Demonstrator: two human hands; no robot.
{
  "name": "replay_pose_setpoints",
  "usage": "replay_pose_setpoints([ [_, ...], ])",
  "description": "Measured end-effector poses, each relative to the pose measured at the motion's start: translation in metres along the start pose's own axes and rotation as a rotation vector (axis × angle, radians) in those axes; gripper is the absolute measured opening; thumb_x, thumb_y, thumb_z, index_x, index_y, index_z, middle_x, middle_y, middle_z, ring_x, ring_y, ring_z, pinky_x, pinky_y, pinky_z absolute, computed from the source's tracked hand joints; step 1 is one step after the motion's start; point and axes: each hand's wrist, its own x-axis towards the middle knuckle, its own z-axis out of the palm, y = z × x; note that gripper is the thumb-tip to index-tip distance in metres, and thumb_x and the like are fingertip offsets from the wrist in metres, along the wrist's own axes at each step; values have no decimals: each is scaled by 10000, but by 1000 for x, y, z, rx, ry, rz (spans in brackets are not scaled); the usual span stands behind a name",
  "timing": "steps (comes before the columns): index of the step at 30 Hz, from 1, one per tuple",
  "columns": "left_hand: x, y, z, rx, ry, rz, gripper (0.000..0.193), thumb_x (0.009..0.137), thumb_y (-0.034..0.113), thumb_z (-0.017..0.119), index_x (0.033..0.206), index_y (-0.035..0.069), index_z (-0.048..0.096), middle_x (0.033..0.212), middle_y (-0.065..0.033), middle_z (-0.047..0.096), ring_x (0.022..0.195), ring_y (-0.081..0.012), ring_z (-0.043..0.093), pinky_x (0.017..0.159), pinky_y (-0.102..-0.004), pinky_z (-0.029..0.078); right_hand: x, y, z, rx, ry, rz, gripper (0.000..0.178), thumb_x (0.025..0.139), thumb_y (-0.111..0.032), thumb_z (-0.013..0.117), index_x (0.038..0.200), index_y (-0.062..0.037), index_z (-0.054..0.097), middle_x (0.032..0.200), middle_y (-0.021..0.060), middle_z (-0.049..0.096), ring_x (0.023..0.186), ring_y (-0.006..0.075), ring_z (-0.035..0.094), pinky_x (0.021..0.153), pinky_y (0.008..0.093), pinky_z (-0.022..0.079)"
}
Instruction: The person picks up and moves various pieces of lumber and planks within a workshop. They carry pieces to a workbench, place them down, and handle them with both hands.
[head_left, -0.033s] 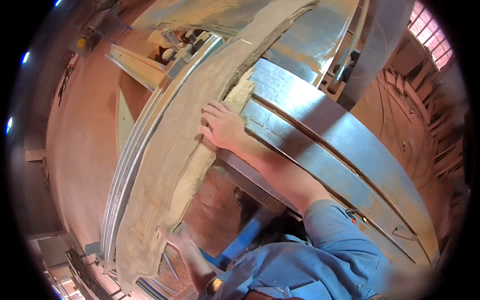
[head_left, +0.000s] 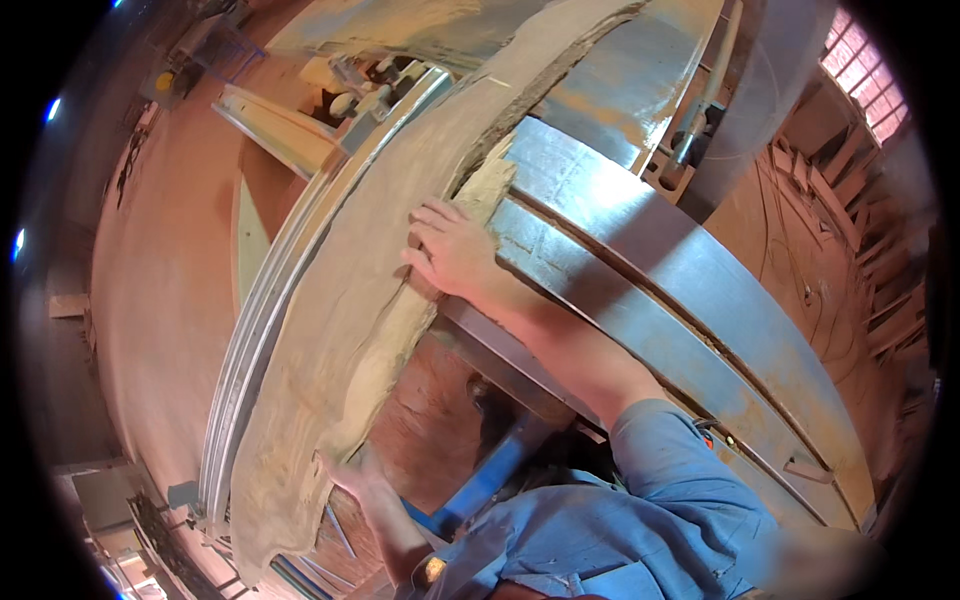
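A long wooden slab (head_left: 335, 290) with rough, wavy natural edges lies slantwise across a metal machine table (head_left: 620, 260), from lower left to top centre. My right hand (head_left: 452, 250) grips its near edge around the middle, fingers bent over the top face. Lower down, my left hand (head_left: 352, 472) holds the same edge close to the slab's near end. Its thumb side shows, while its other fingers are hidden at the slab's edge. A paler, splintery strip (head_left: 490, 190) runs along this edge beside my right hand.
A sliding metal rail (head_left: 235, 400) runs along the slab's far left side. Grooves (head_left: 640, 270) cut the machine table on the right. Beyond it, stacked boards (head_left: 895, 300) stand by a barred window. A blue machine part (head_left: 490, 470) sits below the slab.
The whole view has shifted very slightly, with the upper scene a little farther right. Both hands keep their places on the slab.
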Motion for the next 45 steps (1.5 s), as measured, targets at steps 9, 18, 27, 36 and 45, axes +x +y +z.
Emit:
replay_pose_setpoints([
  [9,-20,-7,19,30,-33,-26,488,924,266,579,1340,27,486,1366,-136,528,1256,-315,505,1097,-500,387,0,-2,9,-21,48,-55,197,775,-225,715,880,-64,669,1117,98,670,1146,312,576,969,445,448],
  [18,-29,-7,26,-9,10,-109,440,970,352,537,1304,65,530,1339,-93,565,1264,-281,506,1100,-472,380,1,8,15,-2,25,-94,171,774,-199,710,847,-52,663,1092,97,662,1109,329,587,920,466,453],
  [27,-40,14,30,-57,-36,-54,545,926,378,587,1355,58,488,1409,-124,501,1306,-329,463,1095,-505,384,5,-4,3,-48,-77,-17,281,825,-305,660,947,-53,665,1190,103,610,1225,319,512,1048,443,401],
  [36,-27,8,29,15,142,42,502,949,327,542,1368,56,484,1429,-121,477,1316,-328,440,1112,-502,369,2,0,5,-57,-82,-6,357,825,-335,671,1025,-39,665,1214,98,604,1226,292,509,1077,449,362],
  [45,-23,6,10,60,55,41,467,918,305,570,1313,60,530,1348,-117,550,1256,-305,512,1066,-479,422,4,3,0,-49,-89,-2,344,815,-311,680,1018,-34,656,1216,96,595,1234,291,497,1079,460,360],
])
